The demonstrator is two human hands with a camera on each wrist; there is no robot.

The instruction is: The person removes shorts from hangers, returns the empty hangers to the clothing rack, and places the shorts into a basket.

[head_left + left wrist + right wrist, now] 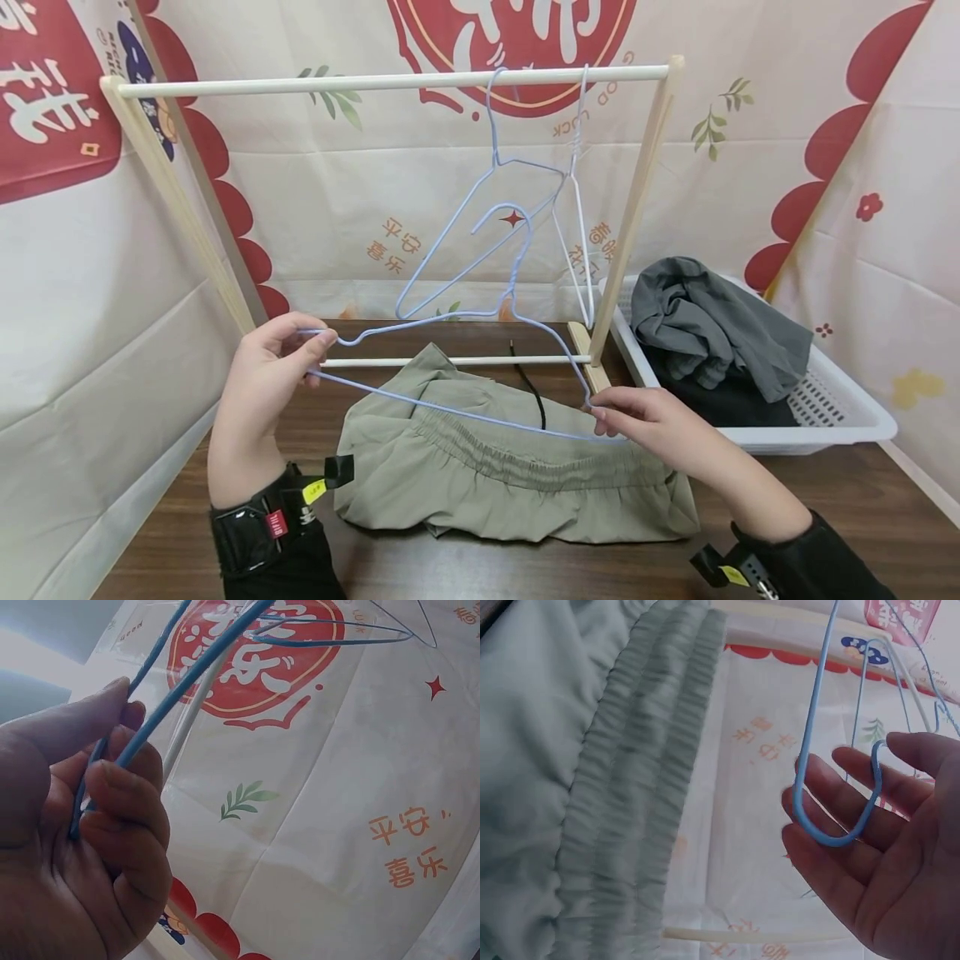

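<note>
A blue wire clothes hanger is held up between both hands, its hook pointing upward. My left hand grips its left end; in the left wrist view, curled fingers and thumb enclose two wires of the hanger. At the opposite end, my right hand pinches the bend with thumb and fingers. The right wrist view shows the thumb on that looped end of the hanger, fingers behind it. Below lies an olive-green garment with a gathered elastic waistband, spread on the brown table.
Behind the hands stands a rack with a white rod. Another blue hanger and a white hanger hang from it. A white basket at right holds grey clothing and black cloth. A black cord lies by the garment.
</note>
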